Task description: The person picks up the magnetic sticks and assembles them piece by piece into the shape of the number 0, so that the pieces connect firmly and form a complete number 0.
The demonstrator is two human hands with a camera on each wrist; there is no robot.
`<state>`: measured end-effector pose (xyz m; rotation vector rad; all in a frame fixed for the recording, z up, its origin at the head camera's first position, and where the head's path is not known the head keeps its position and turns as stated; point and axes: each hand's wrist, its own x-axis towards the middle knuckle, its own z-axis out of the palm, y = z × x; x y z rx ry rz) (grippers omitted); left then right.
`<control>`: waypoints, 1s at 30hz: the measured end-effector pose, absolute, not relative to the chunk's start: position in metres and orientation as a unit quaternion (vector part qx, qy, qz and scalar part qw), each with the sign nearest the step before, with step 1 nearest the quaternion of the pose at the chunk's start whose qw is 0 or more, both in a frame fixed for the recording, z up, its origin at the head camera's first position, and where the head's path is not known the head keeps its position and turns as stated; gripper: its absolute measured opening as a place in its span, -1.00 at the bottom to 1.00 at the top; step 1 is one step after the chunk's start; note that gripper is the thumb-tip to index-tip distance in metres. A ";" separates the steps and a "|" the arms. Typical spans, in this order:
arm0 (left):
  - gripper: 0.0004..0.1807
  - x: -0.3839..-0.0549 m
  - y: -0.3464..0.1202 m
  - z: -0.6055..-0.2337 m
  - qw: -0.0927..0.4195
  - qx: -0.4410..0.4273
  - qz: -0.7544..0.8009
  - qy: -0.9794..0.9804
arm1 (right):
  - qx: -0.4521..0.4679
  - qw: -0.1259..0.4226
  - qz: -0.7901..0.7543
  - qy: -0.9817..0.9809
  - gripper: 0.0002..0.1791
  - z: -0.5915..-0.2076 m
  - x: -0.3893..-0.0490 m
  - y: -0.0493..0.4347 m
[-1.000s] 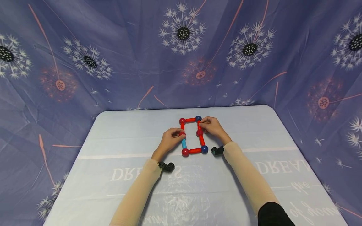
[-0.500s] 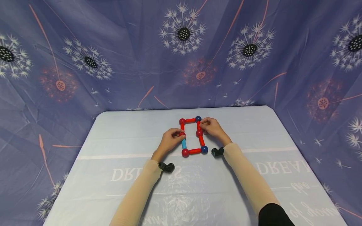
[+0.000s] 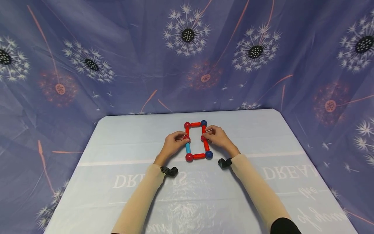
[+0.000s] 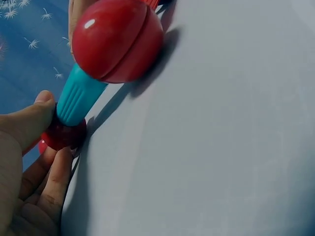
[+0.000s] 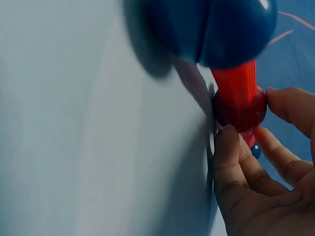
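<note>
A rectangle of coloured balls and short rods lies on the table, its long sides running away from me. Its corners are a red ball [image 3: 189, 157] and a blue ball [image 3: 208, 154] near me, with another red ball [image 3: 187, 125] and blue ball [image 3: 203, 123] at the far end. One light-blue rod [image 3: 188, 148] is on the left side; the other rods are red. My left hand [image 3: 173, 143] pinches the left side's middle red ball [image 4: 64, 135] between thumb and fingers. Opposite it, my right hand [image 3: 218, 136] grips the right side's middle red ball [image 5: 241, 110].
The pale table [image 3: 122, 136] has printed lettering and extends around the rectangle. A purple dandelion-print curtain [image 3: 128, 58] hangs behind and at both sides. Each wrist carries a small black camera, one on the left [image 3: 170, 171] and one on the right [image 3: 224, 163].
My right hand has slid nearer along the right side, from the far red rod to the middle red ball. The left hand keeps its hold; the view has shifted slightly.
</note>
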<state>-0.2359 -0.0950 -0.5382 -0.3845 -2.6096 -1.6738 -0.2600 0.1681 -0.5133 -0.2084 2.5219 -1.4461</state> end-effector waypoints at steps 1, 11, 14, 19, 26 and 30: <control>-0.61 -0.236 -0.096 -0.538 0.010 -0.123 -0.535 -0.836 | -0.073 0.114 -0.489 0.862 -0.56 -0.513 -0.259 0.166; -0.70 -0.237 -0.101 -0.534 0.023 -0.102 -0.521 -0.847 | -0.108 0.089 -0.444 0.885 -0.60 -0.507 -0.254 0.153; -0.71 -0.238 -0.101 -0.533 0.020 -0.101 -0.522 -0.847 | -0.114 0.082 -0.438 0.888 -0.64 -0.507 -0.253 0.153; -0.71 -0.238 -0.100 -0.532 0.023 -0.106 -0.521 -0.847 | -0.090 0.096 -0.443 0.887 -0.54 -0.507 -0.253 0.155; -0.71 -0.237 -0.099 -0.532 0.029 -0.108 -0.522 -0.845 | -0.063 0.138 -0.458 0.876 -0.31 -0.508 -0.253 0.162; -0.71 -0.236 -0.097 -0.532 0.035 -0.102 -0.521 -0.847 | -0.071 0.140 -0.463 0.872 -0.31 -0.508 -0.252 0.165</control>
